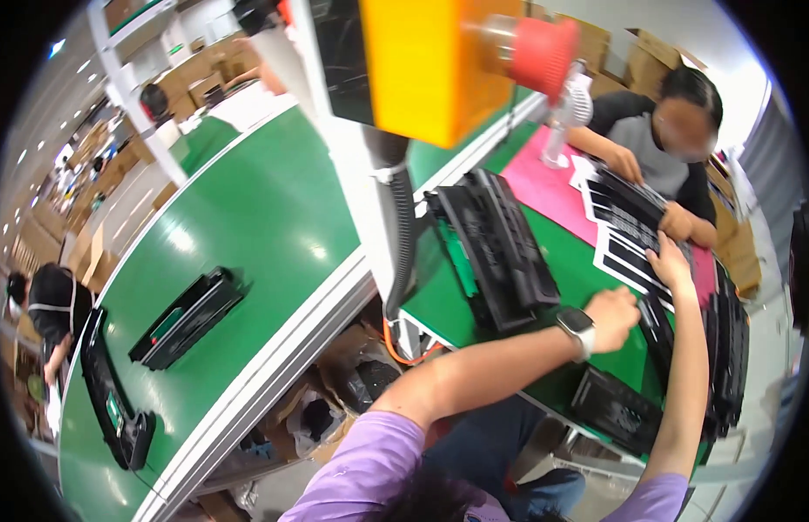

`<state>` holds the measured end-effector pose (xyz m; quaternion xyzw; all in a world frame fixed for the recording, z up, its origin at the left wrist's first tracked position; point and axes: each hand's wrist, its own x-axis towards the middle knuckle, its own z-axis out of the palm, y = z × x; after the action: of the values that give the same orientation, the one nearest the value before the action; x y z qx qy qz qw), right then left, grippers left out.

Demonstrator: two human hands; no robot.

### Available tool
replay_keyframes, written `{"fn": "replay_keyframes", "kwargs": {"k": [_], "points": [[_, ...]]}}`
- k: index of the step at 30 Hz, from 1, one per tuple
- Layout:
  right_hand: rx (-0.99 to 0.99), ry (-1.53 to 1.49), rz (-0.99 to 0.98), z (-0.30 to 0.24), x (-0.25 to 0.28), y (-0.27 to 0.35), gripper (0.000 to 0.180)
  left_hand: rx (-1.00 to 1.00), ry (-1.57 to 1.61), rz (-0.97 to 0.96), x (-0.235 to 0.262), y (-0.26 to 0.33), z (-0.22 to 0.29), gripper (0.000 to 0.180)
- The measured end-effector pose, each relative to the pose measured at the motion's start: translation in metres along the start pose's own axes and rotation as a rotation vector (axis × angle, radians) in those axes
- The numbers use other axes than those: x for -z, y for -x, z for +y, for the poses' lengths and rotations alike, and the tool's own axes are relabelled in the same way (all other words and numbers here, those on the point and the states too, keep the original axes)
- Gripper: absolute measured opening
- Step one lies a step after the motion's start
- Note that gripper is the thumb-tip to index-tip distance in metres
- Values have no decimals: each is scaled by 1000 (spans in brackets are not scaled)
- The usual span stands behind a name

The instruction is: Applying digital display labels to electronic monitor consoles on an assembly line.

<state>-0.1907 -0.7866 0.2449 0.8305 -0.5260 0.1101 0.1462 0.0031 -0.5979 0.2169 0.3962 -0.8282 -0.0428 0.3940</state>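
My left hand, with a watch at the wrist, is over the green worktable, its fingers curled together beside a narrow black plastic part. What those fingers pinch, if anything, is too small to tell. Further right, my right hand reaches forward and grips the edge of a sheet with black blocks and white borders. Long black printer-cartridge-like units lie on the table left of my hands. Nearer to me is a flat black cartridge part.
Across the table a co-worker handles a similar sheet over a pink mat. More black units stand at right. A post carries a yellow box with a red button. Black housings lie on the green conveyor at left.
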Motion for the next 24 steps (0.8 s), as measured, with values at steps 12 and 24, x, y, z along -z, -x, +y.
{"fn": "replay_keyframes", "kwargs": {"k": [12,24], "points": [[360,418,79,16,-31,-29,3,85,23,5,-33,-8,-10,8],[241,166,209,-34,87,115,19,792,1733,174,22,-17,-15,106]]}}
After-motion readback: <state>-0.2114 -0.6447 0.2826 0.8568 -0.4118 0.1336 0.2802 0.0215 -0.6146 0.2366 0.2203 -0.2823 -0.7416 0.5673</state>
